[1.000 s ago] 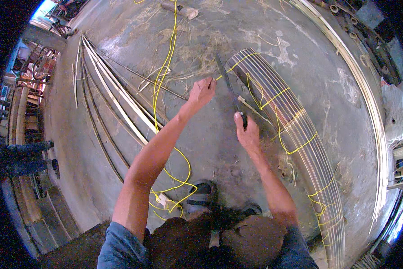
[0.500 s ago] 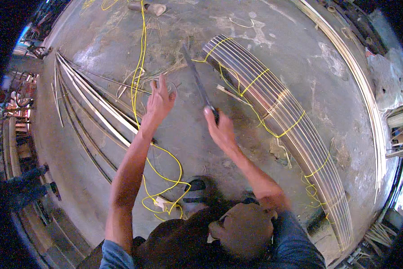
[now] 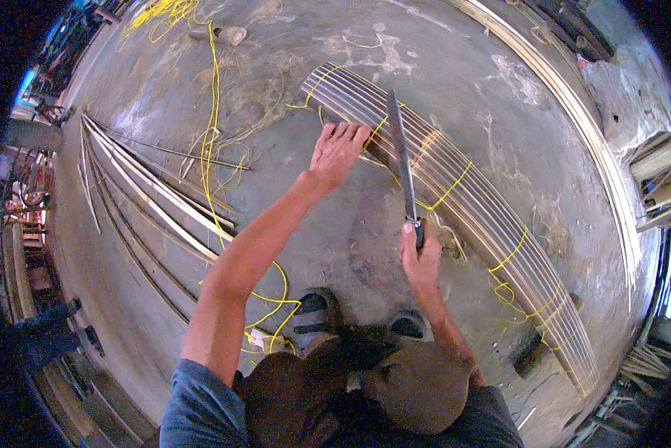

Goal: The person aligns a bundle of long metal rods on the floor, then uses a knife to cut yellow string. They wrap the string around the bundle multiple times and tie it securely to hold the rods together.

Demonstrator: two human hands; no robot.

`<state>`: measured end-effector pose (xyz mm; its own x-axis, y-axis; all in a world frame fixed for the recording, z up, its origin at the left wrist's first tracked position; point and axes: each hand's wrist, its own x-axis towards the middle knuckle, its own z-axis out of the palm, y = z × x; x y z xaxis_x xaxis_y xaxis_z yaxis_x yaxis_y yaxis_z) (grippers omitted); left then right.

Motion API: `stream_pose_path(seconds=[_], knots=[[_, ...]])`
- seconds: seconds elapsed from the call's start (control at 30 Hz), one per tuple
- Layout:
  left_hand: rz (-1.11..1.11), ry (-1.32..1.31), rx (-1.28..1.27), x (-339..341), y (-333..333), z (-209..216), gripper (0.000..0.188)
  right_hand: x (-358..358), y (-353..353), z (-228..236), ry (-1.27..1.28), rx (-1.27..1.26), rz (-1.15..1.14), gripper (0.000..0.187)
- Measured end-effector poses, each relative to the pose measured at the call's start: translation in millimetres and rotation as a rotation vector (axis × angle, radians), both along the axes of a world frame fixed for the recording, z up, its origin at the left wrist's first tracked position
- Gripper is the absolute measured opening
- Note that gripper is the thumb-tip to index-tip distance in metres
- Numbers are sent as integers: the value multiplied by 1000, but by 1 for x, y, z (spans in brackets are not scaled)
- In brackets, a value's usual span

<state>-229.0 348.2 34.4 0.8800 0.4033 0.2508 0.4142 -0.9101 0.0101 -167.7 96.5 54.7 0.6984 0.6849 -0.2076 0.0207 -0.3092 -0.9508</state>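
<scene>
In my right hand (image 3: 422,256) is the dark handle of a long-bladed knife (image 3: 401,153), blade pointing away from me. The blade passes above a long curved panel of thin slats (image 3: 449,153), which look like bamboo, tied across with yellow cord (image 3: 453,187). At the panel's near left edge, by one of the cord ties, my left hand (image 3: 338,154) has its fingers curled over the rim; the fingertips are partly hidden. The panel lies slanted on the floor from far middle to near right.
Loose pale and dark strips (image 3: 152,194) fan out on the floor at left. Beside them runs a yellow cord (image 3: 214,97) from a tangled heap (image 3: 167,15). A cylindrical wooden piece (image 3: 227,34) lies far off. Long pale strips (image 3: 567,112) curve along the right.
My left hand has moved right from above the floor onto the panel's edge. My right hand has carried the knife right, so its blade now crosses over the panel.
</scene>
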Motion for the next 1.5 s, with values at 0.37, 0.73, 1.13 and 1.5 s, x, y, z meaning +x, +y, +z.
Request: stream_pose_path(seconds=[0.37,0.73,1.13,1.5], knots=[[163,-151,-35,-55,-30,-1,43,-5,12,-19,-115,-95,116,33],[562,-261,-812,0,-31,-55,40,2,2,-14,-99,-165,114,36],[374,-406,-1275,-62,-46,-5,27,7,26,-23,-99,-257,274,42],[121,-577,-920,-43,-85,35,18,-15,101,-71,-7,119,259,43]])
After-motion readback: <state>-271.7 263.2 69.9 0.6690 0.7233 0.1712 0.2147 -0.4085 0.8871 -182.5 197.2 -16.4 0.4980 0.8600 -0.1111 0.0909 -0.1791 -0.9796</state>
